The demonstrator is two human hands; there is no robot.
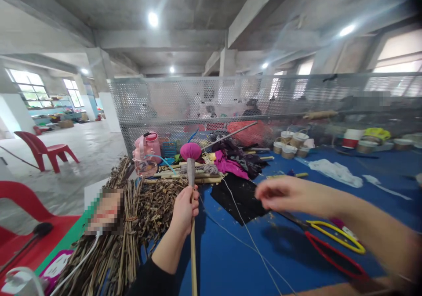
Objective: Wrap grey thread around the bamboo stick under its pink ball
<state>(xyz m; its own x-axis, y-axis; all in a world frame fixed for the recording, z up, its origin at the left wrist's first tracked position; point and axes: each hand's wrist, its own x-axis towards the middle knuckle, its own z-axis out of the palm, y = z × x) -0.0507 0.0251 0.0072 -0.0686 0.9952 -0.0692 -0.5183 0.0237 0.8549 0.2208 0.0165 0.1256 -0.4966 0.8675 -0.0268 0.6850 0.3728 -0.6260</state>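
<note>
My left hand [185,210] is closed around a wooden stick [194,261] held upright. At the stick's top sits a round purple cloth-covered head [190,152], with grey wrapping [190,171] just below it. My right hand [275,193] is in the air at right, blurred, with its fingers curled; whether anything is in them I cannot make out. Close beneath the right hand and forearm lie scissors [329,239] with one yellow and one red handle. A black cloth [239,197] lies on the blue tabletop [227,267]. Pale string [245,225] runs across the table between my hands.
Bundles of dried stalks [130,217] cover the table's left side. Behind them stand a pink water bottle [147,151] and a pile of magenta cloth [231,164]. Small buckets [290,146] and a plastic bag [336,172] are at right. A perforated metal screen [181,98] borders the back.
</note>
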